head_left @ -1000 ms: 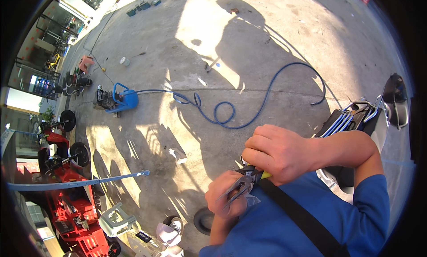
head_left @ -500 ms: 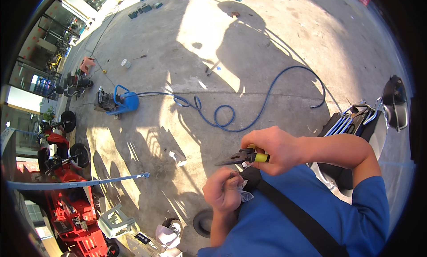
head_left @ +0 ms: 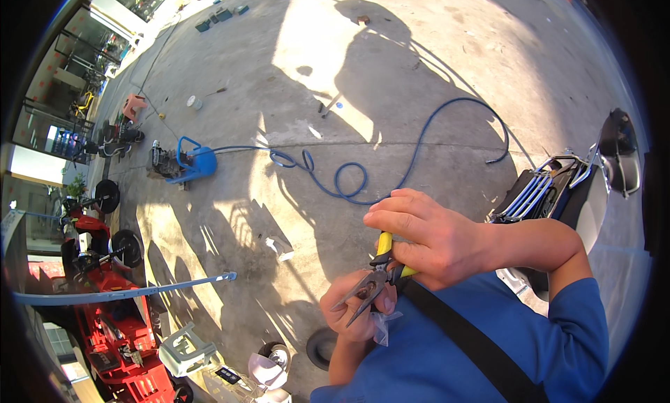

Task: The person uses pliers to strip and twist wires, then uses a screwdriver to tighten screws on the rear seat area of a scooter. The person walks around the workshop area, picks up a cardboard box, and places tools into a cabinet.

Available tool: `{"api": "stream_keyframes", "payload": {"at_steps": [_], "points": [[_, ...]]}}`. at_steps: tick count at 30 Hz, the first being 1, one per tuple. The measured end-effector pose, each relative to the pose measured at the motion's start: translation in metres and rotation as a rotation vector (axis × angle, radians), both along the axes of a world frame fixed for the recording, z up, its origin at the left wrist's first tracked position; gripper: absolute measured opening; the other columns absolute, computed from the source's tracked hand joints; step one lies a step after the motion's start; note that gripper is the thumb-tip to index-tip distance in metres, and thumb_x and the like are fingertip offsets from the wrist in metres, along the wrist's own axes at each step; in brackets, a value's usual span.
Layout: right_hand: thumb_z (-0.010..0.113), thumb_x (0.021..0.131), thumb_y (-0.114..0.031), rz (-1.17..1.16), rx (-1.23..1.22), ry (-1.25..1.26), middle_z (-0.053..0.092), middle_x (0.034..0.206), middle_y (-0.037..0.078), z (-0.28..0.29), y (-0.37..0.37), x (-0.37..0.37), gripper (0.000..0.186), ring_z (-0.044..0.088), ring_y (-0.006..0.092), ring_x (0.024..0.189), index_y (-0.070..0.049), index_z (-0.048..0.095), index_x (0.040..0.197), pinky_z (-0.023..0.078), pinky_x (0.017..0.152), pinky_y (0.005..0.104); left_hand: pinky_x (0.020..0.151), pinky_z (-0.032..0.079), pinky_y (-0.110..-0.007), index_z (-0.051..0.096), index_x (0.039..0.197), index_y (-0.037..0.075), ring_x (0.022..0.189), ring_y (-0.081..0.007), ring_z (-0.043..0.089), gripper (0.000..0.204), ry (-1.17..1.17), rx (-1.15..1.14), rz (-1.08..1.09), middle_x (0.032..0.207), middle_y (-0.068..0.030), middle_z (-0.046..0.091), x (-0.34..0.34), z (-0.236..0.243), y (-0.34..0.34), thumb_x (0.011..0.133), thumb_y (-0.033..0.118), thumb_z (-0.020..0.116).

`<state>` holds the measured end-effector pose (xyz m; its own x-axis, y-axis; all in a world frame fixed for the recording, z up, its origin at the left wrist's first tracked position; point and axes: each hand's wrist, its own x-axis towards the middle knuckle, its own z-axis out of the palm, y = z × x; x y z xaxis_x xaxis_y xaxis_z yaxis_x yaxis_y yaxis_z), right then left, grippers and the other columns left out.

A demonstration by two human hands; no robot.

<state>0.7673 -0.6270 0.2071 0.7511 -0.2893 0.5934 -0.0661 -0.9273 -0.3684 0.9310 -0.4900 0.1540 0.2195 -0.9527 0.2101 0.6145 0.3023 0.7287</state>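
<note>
Pliers (head_left: 377, 270) gape wider vs 0.5s ago, R hand (head_left: 441, 242) round handles (head_left: 384, 242), L hand (head_left: 363, 325) pinching clear plastic (head_left: 383, 326).

Near, pointed dark-grey metal pliers (head_left: 377, 269) are fitted with yellow-and-black handles (head_left: 384, 243); a plain blue fabric shirt (head_left: 513, 312) is crossed by a black strap (head_left: 474, 343). Farther off, a looped hose (head_left: 457, 99) is coloured blue; at left, a wheeled vehicle (head_left: 129, 333), red. The grey concrete floor (head_left: 230, 124) is patched with pale sunlight (head_left: 307, 33) and dark shadow (head_left: 377, 61).
</note>
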Motion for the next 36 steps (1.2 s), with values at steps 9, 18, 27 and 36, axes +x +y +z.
{"api": "stream_keyframes", "payload": {"at_steps": [9, 18, 27, 36], "points": [[0.069, 0.069, -0.016, -0.013, -0.104, 0.018, 0.063, 0.114, 0.025, 0.007, 0.002, -0.002, 0.023, 0.064, 0.0394, 0.105, 0.003, 0.059, 0.075, 0.052, 0.093, 0.0538, 0.056, 0.048, -0.033, 0.062, 0.112, -0.008, 0.062, -0.0215, 0.059, 0.037, 0.044, 0.013, -0.032, 0.075, -0.0161, 0.063, -0.004, 0.001, 0.004, 0.109, 0.028, 0.057], [0.068, 0.068, -0.017, -0.001, -0.145, 0.025, 0.063, 0.109, 0.025, 0.009, -0.002, -0.001, 0.022, 0.064, 0.0376, 0.098, 0.002, 0.058, 0.073, 0.053, 0.085, 0.0488, 0.045, 0.043, -0.032, 0.059, 0.094, -0.002, 0.053, -0.0173, 0.053, 0.037, -0.081, 0.056, 0.064, 0.063, -0.0112, 0.054, -0.008, 0.011, -0.003, 0.107, 0.032, 0.060], [0.067, 0.067, -0.015, 0.052, -0.050, 0.025, 0.061, 0.111, 0.028, 0.015, 0.000, -0.001, 0.024, 0.063, 0.0406, 0.101, 0.006, 0.059, 0.074, 0.052, 0.090, 0.0520, 0.042, 0.044, -0.030, 0.057, 0.082, 0.002, 0.052, -0.0167, 0.057, 0.041, -0.298, -0.009, 0.171, 0.059, -0.0091, 0.057, -0.003, 0.013, -0.013, 0.106, 0.034, 0.063], [0.070, 0.069, -0.016, 0.041, -0.104, 0.049, 0.063, 0.106, 0.026, 0.021, -0.002, -0.001, 0.023, 0.064, 0.0378, 0.096, 0.003, 0.059, 0.074, 0.053, 0.083, 0.0483, 0.050, 0.047, -0.033, 0.062, 0.094, -0.004, 0.059, -0.0203, 0.060, 0.043, -0.021, 0.020, -0.059, 0.071, -0.0166, 0.062, 0.002, -0.001, -0.009, 0.104, 0.038, 0.065]]}}
